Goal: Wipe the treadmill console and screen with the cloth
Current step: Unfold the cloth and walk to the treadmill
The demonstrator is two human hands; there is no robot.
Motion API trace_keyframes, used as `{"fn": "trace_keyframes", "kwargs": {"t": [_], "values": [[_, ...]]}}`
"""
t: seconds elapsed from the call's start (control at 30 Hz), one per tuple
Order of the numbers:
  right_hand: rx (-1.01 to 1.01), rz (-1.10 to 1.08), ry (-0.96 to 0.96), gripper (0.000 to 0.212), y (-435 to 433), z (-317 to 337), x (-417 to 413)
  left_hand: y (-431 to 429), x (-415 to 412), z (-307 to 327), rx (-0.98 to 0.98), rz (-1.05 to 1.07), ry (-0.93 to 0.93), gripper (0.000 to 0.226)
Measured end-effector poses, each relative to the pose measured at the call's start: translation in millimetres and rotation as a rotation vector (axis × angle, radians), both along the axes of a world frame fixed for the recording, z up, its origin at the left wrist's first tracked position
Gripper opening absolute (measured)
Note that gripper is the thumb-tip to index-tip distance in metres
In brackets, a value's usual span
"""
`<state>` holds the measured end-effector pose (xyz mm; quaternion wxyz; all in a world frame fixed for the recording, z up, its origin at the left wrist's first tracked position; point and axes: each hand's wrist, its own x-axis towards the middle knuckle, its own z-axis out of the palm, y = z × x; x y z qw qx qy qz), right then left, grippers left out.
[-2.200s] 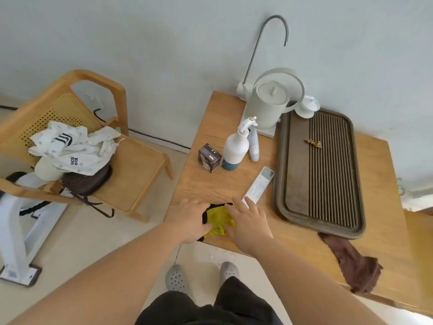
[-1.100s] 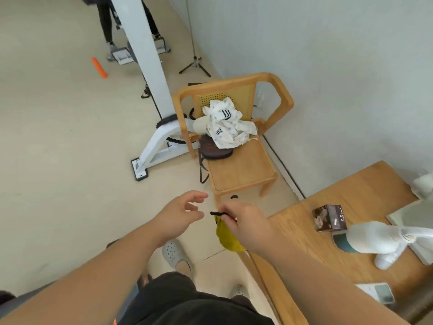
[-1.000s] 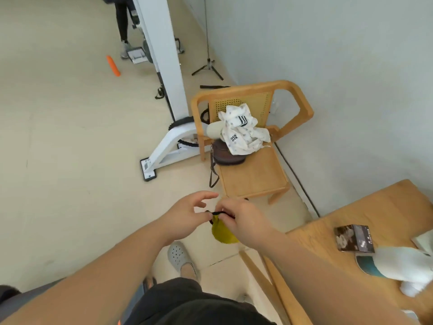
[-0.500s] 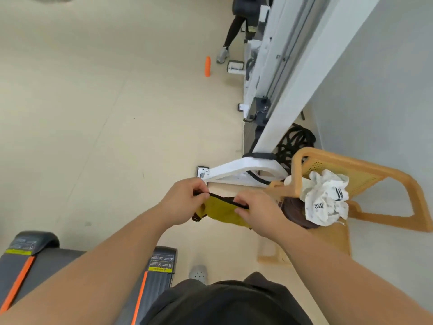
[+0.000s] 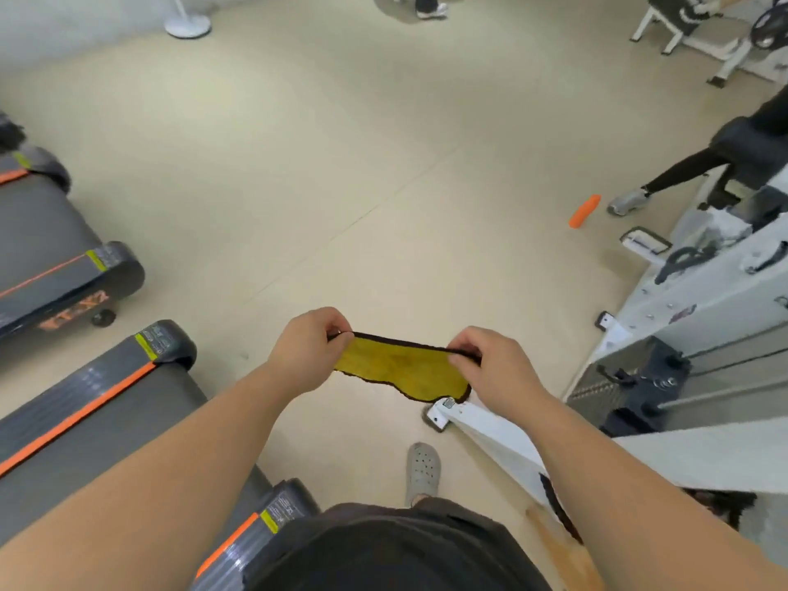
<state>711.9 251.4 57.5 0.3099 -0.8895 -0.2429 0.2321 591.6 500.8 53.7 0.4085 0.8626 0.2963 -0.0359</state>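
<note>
Yellow cloth [image 5: 403, 368] spans between both hands, held taut. Left hand [image 5: 305, 349] pinches its left top corner; right hand [image 5: 496, 368] pinches the right.

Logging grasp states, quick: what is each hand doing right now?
Left hand: closed, pinching the yellow cloth at one end.
Right hand: closed, pinching its other end.

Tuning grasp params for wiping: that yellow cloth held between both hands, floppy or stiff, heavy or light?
Probably floppy: the yellow cloth sags in a curve below its top edge, pinched by the left hand and right hand. Likely light, since fingertip pinches alone carry it. It would probably bunch or fold under a push instead of sliding flat.
</note>
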Motion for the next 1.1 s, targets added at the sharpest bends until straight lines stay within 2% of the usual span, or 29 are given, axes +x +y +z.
{"fn": "trace_keyframes", "kwargs": {"t": [0.17, 0.47, 0.6, 0.73, 0.93, 1.1], "values": [[-0.014, 0.170, 0.077, 0.023, 44.4, 0.0, 75.6, 12.0, 20.2, 0.3, 0.022, 0.195, 0.074, 0.016], [0.065, 0.460, 0.162, 0.017, 215.7, 11.8, 124.2, 103.0, -2.6, 10.9, -0.136, 0.664, -0.046, 0.013], [0.083, 0.575, 0.145, 0.017, 307.4, 16.2, 124.6, 159.1, -17.1, 4.3, -0.259, 0.907, -0.181, 0.008], [0.076, 0.615, 0.147, 0.017, 390.6, 17.8, 118.0, 220.2, -23.8, 2.8, -0.368, 1.052, -0.268, 0.009], [0.128, 0.594, 0.356, 0.010, 503.6, 29.1, 87.3, 285.0, -69.8, 21.2, -0.408, 1.181, -0.336, 0.014], [0.059, 0.804, 0.450, 0.008, 599.2, 7.2, 32.2, 309.1, -123.1, 12.9, -0.370, 1.484, -0.316, 0.013]]}}
